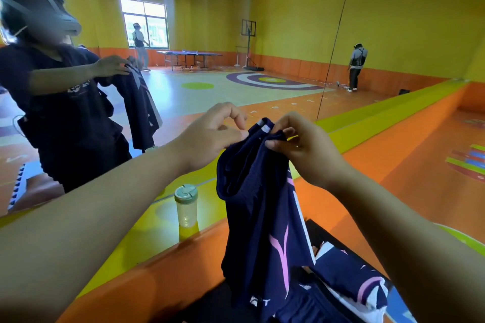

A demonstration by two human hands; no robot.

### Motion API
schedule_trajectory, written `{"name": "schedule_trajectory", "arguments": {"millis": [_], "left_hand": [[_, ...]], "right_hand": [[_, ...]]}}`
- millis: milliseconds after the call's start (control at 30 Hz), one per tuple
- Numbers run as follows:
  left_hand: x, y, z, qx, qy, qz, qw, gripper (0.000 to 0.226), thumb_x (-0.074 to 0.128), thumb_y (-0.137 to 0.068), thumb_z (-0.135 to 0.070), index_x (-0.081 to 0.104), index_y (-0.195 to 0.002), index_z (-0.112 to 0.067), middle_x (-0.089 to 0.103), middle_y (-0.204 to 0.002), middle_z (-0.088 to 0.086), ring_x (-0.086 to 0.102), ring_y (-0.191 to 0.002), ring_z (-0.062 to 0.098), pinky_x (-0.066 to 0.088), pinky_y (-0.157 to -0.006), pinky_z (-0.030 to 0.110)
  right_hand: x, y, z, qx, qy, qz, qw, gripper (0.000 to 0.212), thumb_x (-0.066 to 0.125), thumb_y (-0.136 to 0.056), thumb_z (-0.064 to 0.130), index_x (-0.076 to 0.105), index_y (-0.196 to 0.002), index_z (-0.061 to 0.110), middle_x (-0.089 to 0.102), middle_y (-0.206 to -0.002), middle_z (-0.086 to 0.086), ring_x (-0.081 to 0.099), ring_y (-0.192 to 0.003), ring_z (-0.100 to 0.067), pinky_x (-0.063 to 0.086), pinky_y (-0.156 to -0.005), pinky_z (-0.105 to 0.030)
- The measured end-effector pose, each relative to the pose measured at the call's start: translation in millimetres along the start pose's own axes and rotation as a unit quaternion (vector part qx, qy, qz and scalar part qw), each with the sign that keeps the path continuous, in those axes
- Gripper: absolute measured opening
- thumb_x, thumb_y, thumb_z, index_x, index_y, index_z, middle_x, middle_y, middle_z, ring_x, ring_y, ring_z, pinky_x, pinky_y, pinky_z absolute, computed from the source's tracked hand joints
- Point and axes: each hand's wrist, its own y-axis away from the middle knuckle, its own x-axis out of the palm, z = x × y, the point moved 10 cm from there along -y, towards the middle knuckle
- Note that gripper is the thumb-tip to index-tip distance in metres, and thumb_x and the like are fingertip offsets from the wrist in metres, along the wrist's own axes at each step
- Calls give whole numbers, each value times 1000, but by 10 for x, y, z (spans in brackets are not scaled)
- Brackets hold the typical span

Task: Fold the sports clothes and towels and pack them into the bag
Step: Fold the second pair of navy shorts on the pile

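Your left hand and right hand pinch the bunched top edge of the soft navy garment with curled fingers. It hangs in limp folds above the orange desk.

A navy sports garment with pink and white markings hangs unfolded. Its bunched top edge is held between the left hand and the right hand. Below the right hand, more navy-and-pink clothes lie crumpled.
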Motion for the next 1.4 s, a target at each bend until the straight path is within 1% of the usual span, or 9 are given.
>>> {"name": "schedule_trajectory", "arguments": {"millis": [100,300,567,767,867,967,1033,1133,1400], "left_hand": [[78,138,86,41,-114,25,992,28,60,-70,-53,52,-85,-30,40,-116,-4,46,-103,-3,39,-85,11],[298,341,520,-28,-263,159,951,60,61,-56,-76,41,-110,-61,17,-121,-29,41,-118,6,37,-103,33],[278,335,562,8,-464,184,867,66,38,-59,-86,51,-106,-41,28,-124,-18,51,-96,10,46,-88,36],[293,324,695,-31,-400,246,882,54,40,-74,-69,57,-115,-37,41,-117,-8,50,-108,13,43,-94,40],[251,288,657,-29,-414,236,879,37,50,-83,-58,62,-104,-30,44,-108,-3,50,-100,13,43,-91,37],[130,202,524,-6,-438,181,881,53,45,-70,-71,65,-94,-29,46,-94,-5,48,-87,10,44,-84,34],[95,159,462,11,-448,166,879,64,39,-62,-78,66,-89,-26,45,-88,-7,46,-83,10,43,-79,31],[158,149,409,33,-461,175,869,44,52,-72,-70,57,-74,-26,43,-85,-7,43,-79,10,37,-73,27],[322,183,288,69,-518,211,826,51,41,-69,-78,36,-58,-29,41,-87,-6,39,-78,10,40,-73,29]], "right_hand": [[-139,47,-114,22,-73,-45,996,24,67,-85,8,54,-78,27,60,-80,8,58,-76,-12,52,-68,-29],[-26,136,-212,32,-76,-29,996,24,68,-84,10,56,-77,29,62,-80,9,59,-80,-11,55,-67,-30],[18,167,-268,38,-37,-33,998,24,69,-84,13,54,-77,30,60,-79,13,58,-78,-17,50,-70,-34],[74,216,-362,50,-29,-7,998,19,68,-85,16,55,-81,30,54,-85,12,56,-75,-15,48,-67,-35],[131,242,-388,49,-49,37,997,19,69,-85,15,58,-86,30,57,-97,5,57,-79,-17,49,-72,-34],[222,291,-373,57,-48,109,991,29,78,-76,17,61,-91,35,58,-108,7,59,-90,-24,54,-78,-38],[259,312,-316,33,15,139,990,36,83,-70,16,60,-91,35,51,-110,14,57,-90,-10,50,-75,-23],[302,306,-228,3,87,164,983,32,84,-67,13,65,-90,25,46,-113,16,55,-82,2,42,-67,-8],[367,270,-150,-47,287,198,936,16,73,-78,31,69,-89,19,50,-103,5,50,-75,-7,45,-70,-31]]}}
